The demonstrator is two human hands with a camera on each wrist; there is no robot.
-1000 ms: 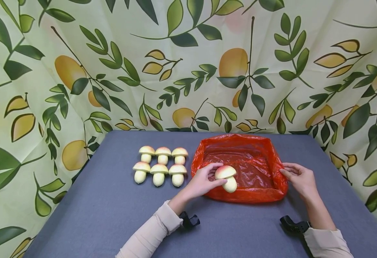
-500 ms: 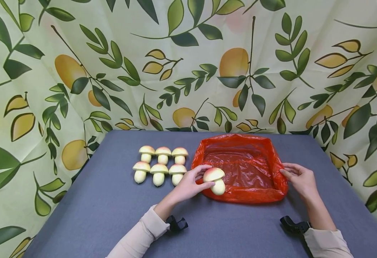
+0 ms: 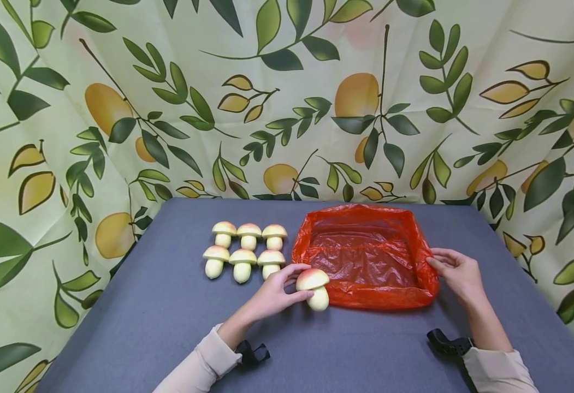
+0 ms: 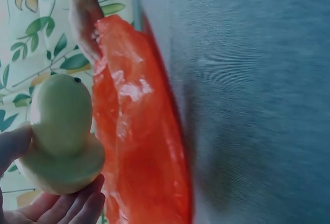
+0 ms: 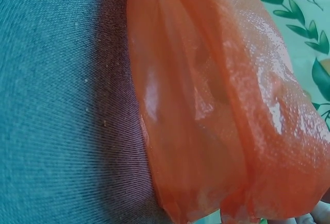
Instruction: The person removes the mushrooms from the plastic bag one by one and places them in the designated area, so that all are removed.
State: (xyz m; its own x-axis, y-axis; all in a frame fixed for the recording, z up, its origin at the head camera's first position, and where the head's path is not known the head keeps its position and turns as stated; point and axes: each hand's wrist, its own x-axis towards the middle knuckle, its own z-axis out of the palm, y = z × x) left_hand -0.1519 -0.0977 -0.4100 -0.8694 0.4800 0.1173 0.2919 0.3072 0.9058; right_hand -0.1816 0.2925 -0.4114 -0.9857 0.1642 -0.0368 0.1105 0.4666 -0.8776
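My left hand [image 3: 276,292] grips a toy mushroom [image 3: 313,284] with a pink-tinged cap and pale stem, just off the near left corner of a red plastic bag [image 3: 375,298]. In the left wrist view the toy mushroom [image 4: 63,113] has its stem end facing the camera, thumb on one side and fingers on the other. The bag lies with its mouth spread wide. At the bag's right rim, my right hand [image 3: 460,274] pinches the plastic between thumb and fingers. The right wrist view is mostly filled by the red plastic [image 5: 191,105], with fingertips barely showing in the lower right corner.
Several more toy mushrooms [image 3: 242,265] lie in two rows left of the bag, on a grey-blue table [image 3: 169,327]. Behind the table hangs a leaf-and-fruit patterned cloth [image 3: 306,142]. Each wrist wears a black strap mount [image 3: 448,344].
My left hand has carried the toy mushroom leftward and nearer, from over the bag's front left part to outside its near left corner. My right hand has stayed at the bag's rim.
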